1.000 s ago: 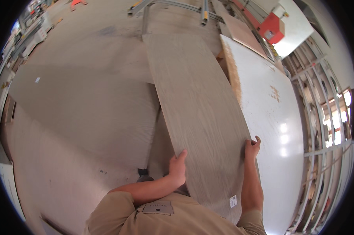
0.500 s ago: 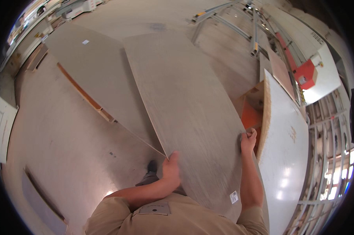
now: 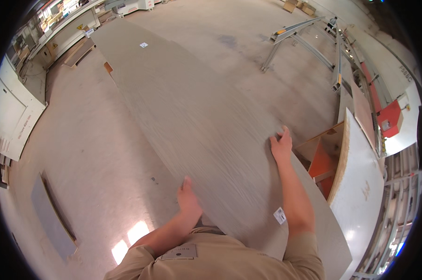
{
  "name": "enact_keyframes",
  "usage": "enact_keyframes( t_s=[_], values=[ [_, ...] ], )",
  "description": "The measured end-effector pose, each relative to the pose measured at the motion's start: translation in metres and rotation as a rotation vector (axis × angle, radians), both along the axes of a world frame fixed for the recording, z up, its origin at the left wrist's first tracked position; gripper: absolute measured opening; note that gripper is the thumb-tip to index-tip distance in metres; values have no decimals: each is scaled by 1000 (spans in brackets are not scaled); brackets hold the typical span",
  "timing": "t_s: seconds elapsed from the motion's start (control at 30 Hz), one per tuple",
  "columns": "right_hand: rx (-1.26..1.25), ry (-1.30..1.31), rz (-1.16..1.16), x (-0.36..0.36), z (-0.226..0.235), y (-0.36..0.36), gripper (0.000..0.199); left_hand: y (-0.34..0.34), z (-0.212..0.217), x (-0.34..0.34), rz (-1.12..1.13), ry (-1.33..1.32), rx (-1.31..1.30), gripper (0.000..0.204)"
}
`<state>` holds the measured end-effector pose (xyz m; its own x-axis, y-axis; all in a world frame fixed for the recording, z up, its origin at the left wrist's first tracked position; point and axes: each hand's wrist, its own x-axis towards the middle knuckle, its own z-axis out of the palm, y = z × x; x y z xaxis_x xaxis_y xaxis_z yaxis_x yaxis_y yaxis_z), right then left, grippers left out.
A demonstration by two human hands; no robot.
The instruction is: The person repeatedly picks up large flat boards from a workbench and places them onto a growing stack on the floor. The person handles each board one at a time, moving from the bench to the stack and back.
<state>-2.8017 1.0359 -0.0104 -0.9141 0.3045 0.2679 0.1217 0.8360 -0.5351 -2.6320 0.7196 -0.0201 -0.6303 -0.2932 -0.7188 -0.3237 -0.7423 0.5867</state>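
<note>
Directly in front of the person, a long, grey, wood-grain laminate board (image 3: 192,121) stretches away from the chest toward the upper left of the view, its long axis running from the near right corner out over the workshop floor. It lies tilted, close to flat, carried above the dusty concrete floor (image 3: 94,154). A small white sticker (image 3: 279,215) sits near its close end.

The left hand (image 3: 188,198) holds the board's left long edge, thumb up on the face; the fingers go under the edge and cannot be seen, so this grip looks clamped on the board. The right hand (image 3: 281,144) rests further out, at the right long edge, fingers curled over that edge. The left hand is the nearer one to the body; the right reaches further along.

To the right stands a stack of white-faced panels (image 3: 360,196) with raw chipboard edges, and an orange frame (image 3: 320,161) shows between it and the board. Grey metal rails (image 3: 295,39) lie on the floor beyond.

Compared with half a second ago, the board has dropped from a steeper lean to a flatter attitude, its far end has swung left, and the white panels sit further off to the right.
</note>
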Motion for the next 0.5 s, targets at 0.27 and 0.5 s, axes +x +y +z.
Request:
enact_keyframes(
  t_s=[0.27, 0.5],
  values=[
    [148, -22, 384, -41, 3, -70, 59, -103, -44, -109, 204, -24, -169, 48],
    [166, 31, 392, 41, 9, 6, 58, -260, -86, -262, 320, 102, -342, 55]
  ],
)
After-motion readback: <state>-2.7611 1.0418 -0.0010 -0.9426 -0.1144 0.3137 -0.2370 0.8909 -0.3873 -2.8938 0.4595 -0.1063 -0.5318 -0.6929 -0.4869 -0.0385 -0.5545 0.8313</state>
